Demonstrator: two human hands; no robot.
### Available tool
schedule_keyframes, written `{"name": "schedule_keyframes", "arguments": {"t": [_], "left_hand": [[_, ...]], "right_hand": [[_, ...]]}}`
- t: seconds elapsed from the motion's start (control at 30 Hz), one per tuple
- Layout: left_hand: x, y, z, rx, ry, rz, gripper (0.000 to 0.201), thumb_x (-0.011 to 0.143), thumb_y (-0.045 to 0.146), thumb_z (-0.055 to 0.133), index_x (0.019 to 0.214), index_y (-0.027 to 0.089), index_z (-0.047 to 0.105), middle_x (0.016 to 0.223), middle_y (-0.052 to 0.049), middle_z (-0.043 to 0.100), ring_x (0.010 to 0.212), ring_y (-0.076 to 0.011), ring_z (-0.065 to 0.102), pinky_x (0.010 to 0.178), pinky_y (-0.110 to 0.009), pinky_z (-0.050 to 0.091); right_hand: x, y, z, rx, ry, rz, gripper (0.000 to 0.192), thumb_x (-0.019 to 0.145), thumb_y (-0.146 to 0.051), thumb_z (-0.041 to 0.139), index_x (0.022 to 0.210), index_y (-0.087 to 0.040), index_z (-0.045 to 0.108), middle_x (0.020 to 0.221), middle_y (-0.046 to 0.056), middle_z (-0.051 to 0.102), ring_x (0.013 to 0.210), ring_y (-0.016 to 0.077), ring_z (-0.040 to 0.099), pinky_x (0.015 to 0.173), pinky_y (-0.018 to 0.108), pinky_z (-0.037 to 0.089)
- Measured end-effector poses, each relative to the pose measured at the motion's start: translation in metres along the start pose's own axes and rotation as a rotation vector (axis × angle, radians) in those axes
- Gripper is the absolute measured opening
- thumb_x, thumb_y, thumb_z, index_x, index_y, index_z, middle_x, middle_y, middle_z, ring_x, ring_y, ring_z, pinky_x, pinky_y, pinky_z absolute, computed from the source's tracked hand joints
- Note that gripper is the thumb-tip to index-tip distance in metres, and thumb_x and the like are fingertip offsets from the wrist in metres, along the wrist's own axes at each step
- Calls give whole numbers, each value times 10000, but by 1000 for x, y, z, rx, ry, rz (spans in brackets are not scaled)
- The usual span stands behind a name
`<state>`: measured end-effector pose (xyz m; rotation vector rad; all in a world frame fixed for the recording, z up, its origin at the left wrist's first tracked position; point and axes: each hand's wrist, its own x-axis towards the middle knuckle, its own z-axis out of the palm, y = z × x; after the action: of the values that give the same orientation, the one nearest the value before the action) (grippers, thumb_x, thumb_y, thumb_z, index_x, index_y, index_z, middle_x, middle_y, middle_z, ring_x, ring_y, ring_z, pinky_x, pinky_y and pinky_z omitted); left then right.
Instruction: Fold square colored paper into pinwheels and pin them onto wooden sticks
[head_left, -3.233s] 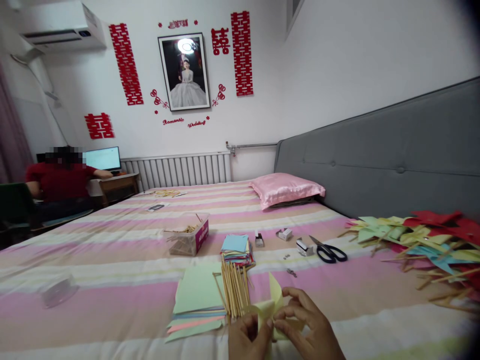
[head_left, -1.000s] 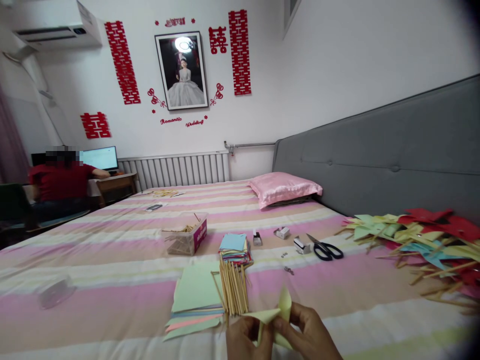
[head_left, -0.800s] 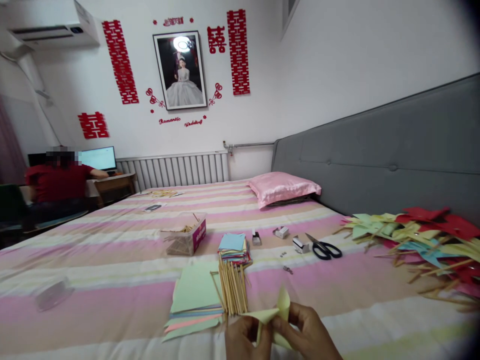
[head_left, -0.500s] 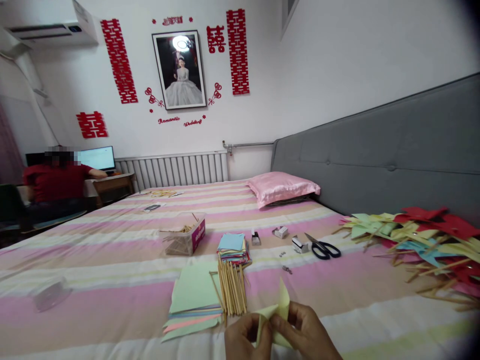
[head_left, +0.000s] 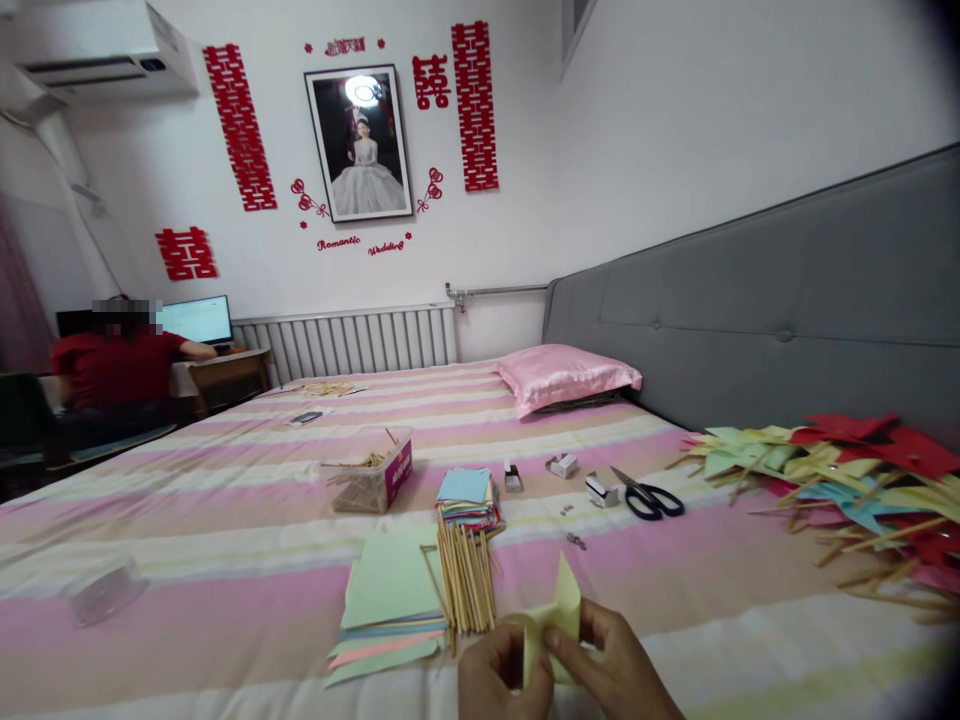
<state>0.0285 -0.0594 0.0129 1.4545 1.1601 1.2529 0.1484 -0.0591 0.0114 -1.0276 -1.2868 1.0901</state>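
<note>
Head view: hands [head_left: 559, 670] on pointed, creased yellow paper [head_left: 559, 615]

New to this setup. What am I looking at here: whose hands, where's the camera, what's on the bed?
No machine here: one camera worn on a person's head looks forward and down. At the bottom edge the left hand and right hand together pinch a folded yellow paper piece. On the striped bed lie a stack of coloured paper sheets, a bundle of wooden sticks, a pile of small paper squares, a box of sticks, scissors and a heap of finished paper pinwheels. Another person sits at a desk far left.
</note>
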Motion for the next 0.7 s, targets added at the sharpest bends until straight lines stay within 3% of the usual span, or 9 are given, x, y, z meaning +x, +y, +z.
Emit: {"name": "schedule_keyframes", "arguments": {"t": [0.1,0.23,0.3,0.37,0.43,0.57,0.7], "left_hand": [[2,-1,-3,1,-74,-2,299,597,424,561,543,131,533,485,33,402,465,-86,352,448,-205,269],[10,3,-25,104,-115,-40,414,650,513,524,693,114,626,595,-55,612,574,-165,555,517,-242,398],[16,4,-44,225,-56,-52,446,760,492,384,727,122,632,681,-96,663,660,-202,606,572,-275,437],[22,4,-62,407,47,-43,420,798,438,344,771,131,629,681,-98,661,676,-221,599,622,-310,427],[28,2,-74,577,130,-37,339,815,327,341,855,147,625,822,-111,675,775,-232,596,703,-330,409],[35,-4,-75,808,98,14,340,742,89,374,886,196,663,944,-76,655,859,-200,584,720,-289,396],[39,-7,-64,941,-14,98,364,719,48,403,803,233,705,1014,-59,633,921,-183,557,787,-278,372]], "right_hand": [[0,-7,-3,15,0,20,227,639,-323,674,715,-110,668,685,64,682,703,232,593,671,305,446],[3,-6,-9,126,9,86,294,623,-372,691,771,-119,674,712,54,693,709,215,593,668,284,443],[5,-1,-13,200,25,139,314,625,-407,685,767,-127,667,693,38,689,673,193,589,624,262,437],[7,5,-16,270,29,193,315,613,-417,695,735,-128,664,654,22,675,619,166,575,584,242,424],[8,8,-19,336,22,239,307,605,-407,707,727,-129,667,639,15,665,604,153,570,576,234,422],[7,9,-21,439,11,318,297,591,-386,725,769,-152,681,639,6,658,614,155,588,579,234,433],[6,10,-22,495,17,366,271,561,-372,750,712,-156,687,616,0,655,590,139,580,573,224,435]]}}
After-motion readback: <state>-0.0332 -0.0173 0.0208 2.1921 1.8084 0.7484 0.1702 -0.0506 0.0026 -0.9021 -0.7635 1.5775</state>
